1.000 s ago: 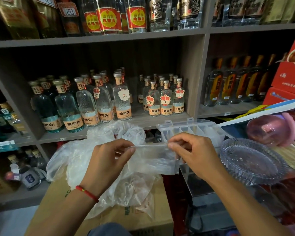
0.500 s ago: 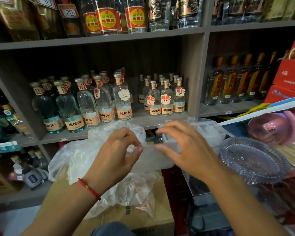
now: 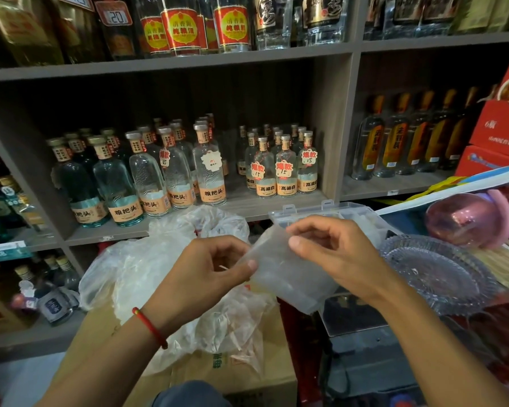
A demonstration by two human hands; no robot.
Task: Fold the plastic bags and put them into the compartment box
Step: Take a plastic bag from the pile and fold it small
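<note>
Bag (image 3: 282,277) partly folded, held mid-air; I am pinching it between my left hand (image 3: 212,268) and right hand (image 3: 332,254). Box (image 3: 329,214) behind is awaiting it; loose bags (image 3: 159,259) are remaining unfolded

Clear liquor bottles (image 3: 206,171) in rows on grey shelves (image 3: 188,61); price tags reading 15 (image 3: 283,168); cut-glass dish (image 3: 435,271) right; red cartons (image 3: 500,133) beyond; cardboard box (image 3: 241,374) below.

Clear plastic compartment box (image 3: 332,214) partly hidden behind right hand (image 3: 332,254); compartments unreadable. Brown cardboard carton (image 3: 247,374) half buried under crumpled translucent plastic bags (image 3: 147,268). Top-shelf bottles (image 3: 182,22) cropped by upper edge.
</note>
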